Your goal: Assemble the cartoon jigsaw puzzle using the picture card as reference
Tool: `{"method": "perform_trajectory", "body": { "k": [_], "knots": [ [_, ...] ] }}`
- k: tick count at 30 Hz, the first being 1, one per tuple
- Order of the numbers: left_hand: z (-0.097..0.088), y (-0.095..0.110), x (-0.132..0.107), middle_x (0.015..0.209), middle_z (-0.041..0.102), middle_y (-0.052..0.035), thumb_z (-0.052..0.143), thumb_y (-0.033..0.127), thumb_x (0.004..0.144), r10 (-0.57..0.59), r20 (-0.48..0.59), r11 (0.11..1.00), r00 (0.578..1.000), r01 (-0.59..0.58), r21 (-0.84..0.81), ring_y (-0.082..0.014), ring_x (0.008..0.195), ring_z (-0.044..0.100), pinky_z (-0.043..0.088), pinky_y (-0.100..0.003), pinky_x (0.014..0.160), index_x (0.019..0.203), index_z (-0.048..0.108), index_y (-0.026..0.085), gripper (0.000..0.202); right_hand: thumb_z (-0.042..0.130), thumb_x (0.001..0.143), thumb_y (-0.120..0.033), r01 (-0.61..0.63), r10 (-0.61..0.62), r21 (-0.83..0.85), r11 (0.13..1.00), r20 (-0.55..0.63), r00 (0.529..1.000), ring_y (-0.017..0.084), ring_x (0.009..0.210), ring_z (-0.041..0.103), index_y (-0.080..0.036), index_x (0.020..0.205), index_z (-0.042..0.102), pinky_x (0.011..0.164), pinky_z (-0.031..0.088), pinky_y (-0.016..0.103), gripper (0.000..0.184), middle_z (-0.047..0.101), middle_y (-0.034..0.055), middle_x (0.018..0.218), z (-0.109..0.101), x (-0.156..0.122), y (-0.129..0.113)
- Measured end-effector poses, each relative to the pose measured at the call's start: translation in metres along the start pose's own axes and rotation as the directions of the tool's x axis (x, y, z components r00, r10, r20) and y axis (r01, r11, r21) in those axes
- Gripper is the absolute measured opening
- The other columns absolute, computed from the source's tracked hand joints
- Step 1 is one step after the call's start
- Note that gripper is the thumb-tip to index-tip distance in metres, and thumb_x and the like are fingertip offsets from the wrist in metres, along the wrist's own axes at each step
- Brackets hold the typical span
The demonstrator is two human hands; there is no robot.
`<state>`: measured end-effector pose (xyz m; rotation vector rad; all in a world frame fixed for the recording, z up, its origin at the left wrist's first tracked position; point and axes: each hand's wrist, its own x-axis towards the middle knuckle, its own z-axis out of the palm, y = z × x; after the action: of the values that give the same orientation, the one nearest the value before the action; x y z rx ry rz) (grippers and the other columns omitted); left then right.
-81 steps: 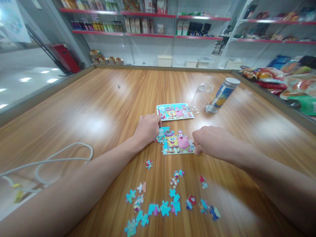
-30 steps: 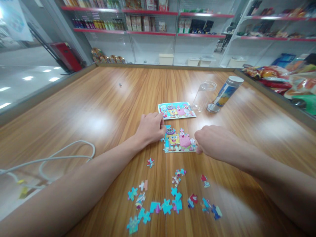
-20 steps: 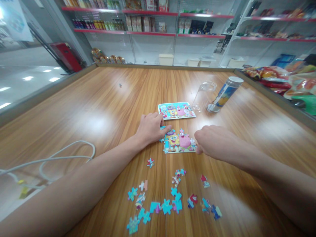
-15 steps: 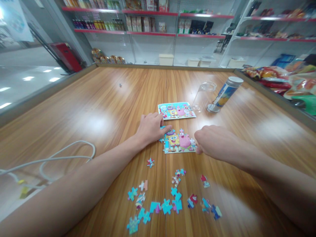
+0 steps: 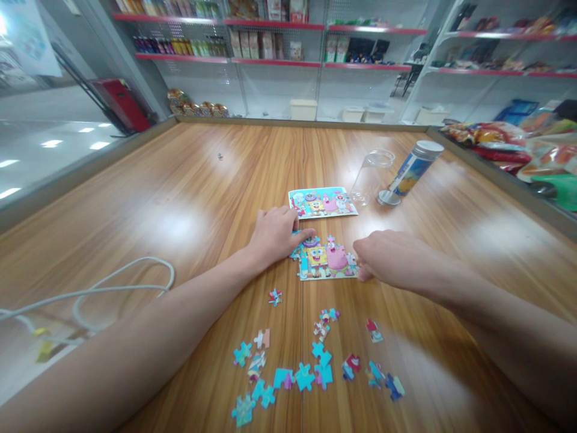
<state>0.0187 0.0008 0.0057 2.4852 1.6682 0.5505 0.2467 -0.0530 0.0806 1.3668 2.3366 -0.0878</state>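
A partly joined jigsaw puzzle (image 5: 325, 260) of cartoon figures lies on the wooden table, with a jagged upper edge. My left hand (image 5: 277, 233) rests at its upper left corner, thumb stretched over the pieces and apart from the curled fingers. At the right edge of the puzzle, my right hand (image 5: 383, 255) is closed, fingers pinched on a jigsaw piece (image 5: 353, 259) that they largely hide. Just beyond lies a printed picture card (image 5: 331, 207) with the same figures. Loose jigsaw pieces, such as a blue one (image 5: 305, 377) and a red one (image 5: 274, 297), are scattered nearer to me.
A clear plastic jar (image 5: 372, 177) and a printed tube (image 5: 412, 171) stand behind, to the right, with a metal lid (image 5: 388, 198) beside them. A white cable (image 5: 135, 288) loops at left. Snack bags (image 5: 496, 144) lie past the right edge; shelves (image 5: 274, 60) face me.
My right hand has shifted very slightly left against the puzzle's right edge. The left hand and the loose pieces stay in place.
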Motion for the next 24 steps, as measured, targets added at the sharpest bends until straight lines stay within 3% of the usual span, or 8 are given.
{"method": "perform_trajectory", "body": {
  "k": [11, 15, 24],
  "knots": [
    [0.001, 0.000, -0.001, 0.088, 0.067, -0.0041, 0.063, 0.055, 0.090, 0.003, -0.014, 1.000, 1.000, -0.004, -0.005, -0.0232, 0.087, 0.061, 0.037, -0.035, 0.078, 0.080, 0.058, 0.019, 0.038, 0.067, 0.084, -0.019, 0.025, -0.025, 0.020, 0.999, -0.033, 0.999, 0.028, 0.078, 0.074, -0.015, 0.078, 0.074, 0.061, 0.044, 0.030, 0.009, 0.077, 0.0119, 0.081, 0.004, -0.002, 0.001],
    [0.002, -0.001, 0.000, 0.086, 0.067, -0.0041, 0.060, 0.054, 0.092, -0.006, -0.032, 1.000, 0.999, 0.005, -0.007, -0.0223, 0.084, 0.060, 0.037, -0.035, 0.078, 0.079, 0.059, 0.018, 0.037, 0.072, 0.082, -0.025, 0.022, -0.022, 0.000, 1.000, -0.055, 0.998, 0.030, 0.074, 0.073, -0.014, 0.076, 0.073, 0.057, 0.043, 0.031, 0.013, 0.076, 0.0137, 0.077, 0.007, 0.000, 0.003],
    [0.007, -0.009, 0.004, 0.073, 0.066, -0.0040, 0.047, 0.052, 0.098, -0.076, -0.080, 0.991, 0.994, 0.066, -0.114, -0.0161, 0.066, 0.053, 0.027, -0.030, 0.063, 0.067, 0.057, 0.017, 0.049, 0.074, 0.081, -0.027, 0.031, -0.035, -0.044, 0.999, -0.097, 0.995, 0.031, 0.073, 0.074, -0.013, 0.075, 0.072, 0.056, 0.042, 0.031, 0.015, 0.075, 0.0136, 0.076, 0.012, 0.001, 0.004]
  ]
}}
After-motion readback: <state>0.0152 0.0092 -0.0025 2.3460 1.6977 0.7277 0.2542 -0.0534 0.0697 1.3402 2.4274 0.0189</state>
